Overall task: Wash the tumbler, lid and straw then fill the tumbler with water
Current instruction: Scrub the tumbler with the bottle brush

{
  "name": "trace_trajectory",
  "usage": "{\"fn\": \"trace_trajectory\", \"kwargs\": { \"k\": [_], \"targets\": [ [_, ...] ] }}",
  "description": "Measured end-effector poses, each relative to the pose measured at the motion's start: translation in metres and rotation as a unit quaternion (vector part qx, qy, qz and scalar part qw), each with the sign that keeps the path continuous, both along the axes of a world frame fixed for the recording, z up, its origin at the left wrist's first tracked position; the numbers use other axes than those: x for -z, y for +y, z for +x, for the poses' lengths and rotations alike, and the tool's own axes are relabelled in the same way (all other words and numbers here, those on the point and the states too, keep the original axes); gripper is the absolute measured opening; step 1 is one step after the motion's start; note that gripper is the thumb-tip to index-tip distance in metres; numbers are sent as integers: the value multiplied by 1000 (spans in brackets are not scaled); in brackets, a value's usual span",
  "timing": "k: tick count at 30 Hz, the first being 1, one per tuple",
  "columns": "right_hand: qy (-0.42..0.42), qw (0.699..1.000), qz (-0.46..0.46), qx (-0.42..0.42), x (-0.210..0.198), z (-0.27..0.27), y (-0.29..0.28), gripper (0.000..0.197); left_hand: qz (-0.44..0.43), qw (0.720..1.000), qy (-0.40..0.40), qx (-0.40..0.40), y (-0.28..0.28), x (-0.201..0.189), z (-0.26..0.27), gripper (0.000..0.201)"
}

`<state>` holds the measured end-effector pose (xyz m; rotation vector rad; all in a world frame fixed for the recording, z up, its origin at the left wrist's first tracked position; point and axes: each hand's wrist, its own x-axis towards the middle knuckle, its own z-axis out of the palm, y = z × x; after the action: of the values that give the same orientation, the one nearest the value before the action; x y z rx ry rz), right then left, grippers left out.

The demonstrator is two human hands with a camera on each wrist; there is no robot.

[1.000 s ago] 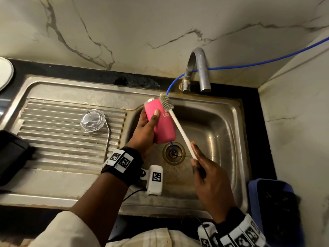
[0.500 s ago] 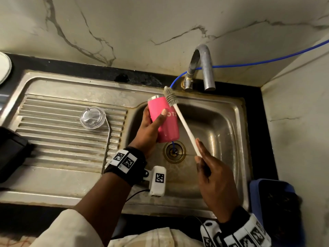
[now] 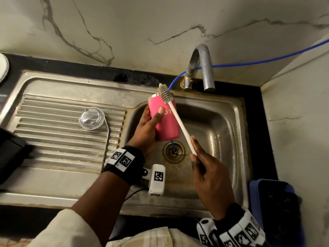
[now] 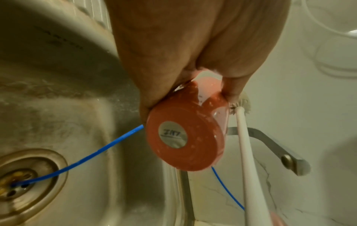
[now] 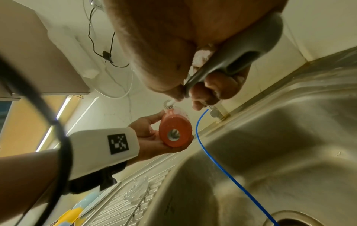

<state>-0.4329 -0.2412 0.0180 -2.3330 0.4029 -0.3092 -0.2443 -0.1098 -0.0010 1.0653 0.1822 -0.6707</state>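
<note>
Holding the tumbler (image 3: 163,120) in my left hand (image 3: 146,134) over the basin's left edge, fingers wrapped round its pink body, mouth tipped away toward the back wall. Compared with a second ago, the brush (image 3: 166,95) head has slid up from beside the rim to lie across the upper wall, just under the steel lip, and the tumbler has lifted a bit toward the tap (image 3: 201,68). My right hand (image 3: 211,177) grips the brush handle (dark grip end tucked in the palm, per the right wrist view). So I reckon I'm scrubbing the outside, or lining up to go into the mouth; can't tell which.

No water running from the tap that I can see, though the base looks wet with soapy streaks in the left wrist view. Lid (image 3: 91,118) and straw (image 3: 107,138) sit on the drainboard near the basin edge, touching each other, so the rinse and fill are a way off.
</note>
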Motion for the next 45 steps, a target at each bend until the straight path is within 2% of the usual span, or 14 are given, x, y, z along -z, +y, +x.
{"fn": "trace_trajectory", "kwargs": {
  "k": [2, 5, 6, 10, 14, 19, 22, 26, 30, 32, 34, 38, 41, 45],
  "targets": [
    [5, 1000, -5, -8, 1, -2, 1, 60, -1, 1000, 5, -21, -2, -1, 1, 39],
    [21, 999, -16, -29, 2, -19, 3, 61, 0, 998, 16, -64, 5, -2, 9, 62],
    [23, 999, -9, -31, 2, -25, 3, 61, 4, 997, 20, -72, 7, -1, 12, 64],
    [15, 1000, -8, -15, 1, -24, 2, 61, 19, 999, -9, -49, 8, 1, 8, 59],
    [1, 1000, -11, 6, -3, -7, -1, 56, 11, 1000, -17, -17, -3, -5, 0, 37],
    [13, 1000, -12, -18, 3, -26, 0, 65, 10, 999, -10, -52, 6, -5, 11, 56],
    [6, 1000, 24, -15, 2, -32, 4, 62, 21, 998, -14, -49, 10, -8, 10, 58],
    [-19, 999, 36, 28, -4, -15, 5, 54, 37, 998, -45, 9, 2, -9, -2, 68],
    [-21, 999, 28, 23, -9, -9, 2, 52, 28, 999, -21, -4, -8, -7, -1, 63],
    [-20, 1000, 20, 6, -8, -16, 3, 52, 37, 999, -18, -15, -5, -4, 4, 74],
    [-19, 1000, 19, -1, -5, -25, 5, 52, 48, 998, -48, -7, -2, -5, 7, 83],
    [-25, 1000, 17, 6, -4, -22, 1, 57, 57, 994, -91, 4, -1, -3, -1, 72],
    [-15, 1000, 5, 10, -5, -2, -6, 56, 51, 996, -68, 4, -4, -1, -7, 73],
    [-11, 1000, 10, -15, 1, -5, 4, 59, 12, 998, -44, -43, -2, -3, 4, 64]
  ]
}}
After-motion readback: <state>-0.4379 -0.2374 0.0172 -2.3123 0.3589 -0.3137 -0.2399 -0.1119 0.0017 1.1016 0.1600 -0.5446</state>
